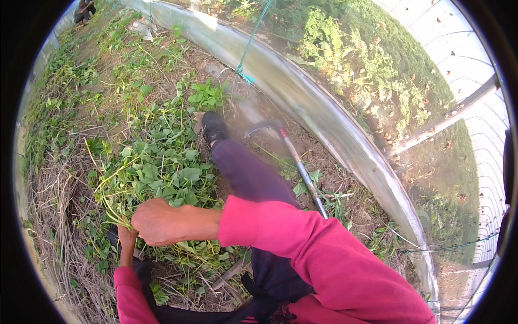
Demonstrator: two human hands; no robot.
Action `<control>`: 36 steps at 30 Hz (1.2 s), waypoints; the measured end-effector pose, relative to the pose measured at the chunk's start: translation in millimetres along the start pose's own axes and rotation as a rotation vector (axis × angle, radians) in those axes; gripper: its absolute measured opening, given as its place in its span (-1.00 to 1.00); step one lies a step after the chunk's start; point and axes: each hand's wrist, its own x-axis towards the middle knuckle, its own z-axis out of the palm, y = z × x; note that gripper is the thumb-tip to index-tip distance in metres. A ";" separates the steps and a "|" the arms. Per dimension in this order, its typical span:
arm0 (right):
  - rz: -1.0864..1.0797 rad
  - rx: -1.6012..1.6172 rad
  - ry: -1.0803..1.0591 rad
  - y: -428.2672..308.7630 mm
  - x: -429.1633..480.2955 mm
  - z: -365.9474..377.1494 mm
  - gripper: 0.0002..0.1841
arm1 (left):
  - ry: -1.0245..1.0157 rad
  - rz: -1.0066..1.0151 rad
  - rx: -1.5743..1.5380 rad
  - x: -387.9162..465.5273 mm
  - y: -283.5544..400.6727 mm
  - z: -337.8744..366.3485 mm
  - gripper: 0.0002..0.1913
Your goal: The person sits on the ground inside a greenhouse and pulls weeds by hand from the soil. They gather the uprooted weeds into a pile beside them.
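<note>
My right hand [162,222] is a fist closed on a bundle of green vine stems [106,200], which arcs up and left from the knuckles. Just below and left of it, my left hand [127,235] grips the same bundle near its lower end. My right hand hides much of the left hand's fingers. Beneath and beyond both hands spreads a heap of leafy green vines [174,176]. To the right of my outstretched leg lies a long-handled sickle [301,166], its curved blade pointing left.
A clear plastic film wall [323,117] curves along the right, with a teal rope [247,48] hanging before it. My black shoe [214,127] rests on the soil. Dry straw [56,210] covers the left. Another person [84,11] is at the far upper left.
</note>
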 end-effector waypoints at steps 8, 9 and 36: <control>-0.070 0.047 0.069 2.6 -2.5 12.1 -0.91 | -0.299 -0.054 0.239 -0.4 -12.8 -8.5 -0.51; -0.078 0.042 0.076 3.4 -2.0 13.2 -0.91 | -0.280 -0.065 0.223 -0.9 -10.3 -10.7 -0.52; -0.061 -0.020 -0.001 5.3 0.4 17.3 -0.89 | -0.178 -0.068 0.033 -37.0 124.5 -5.7 -0.69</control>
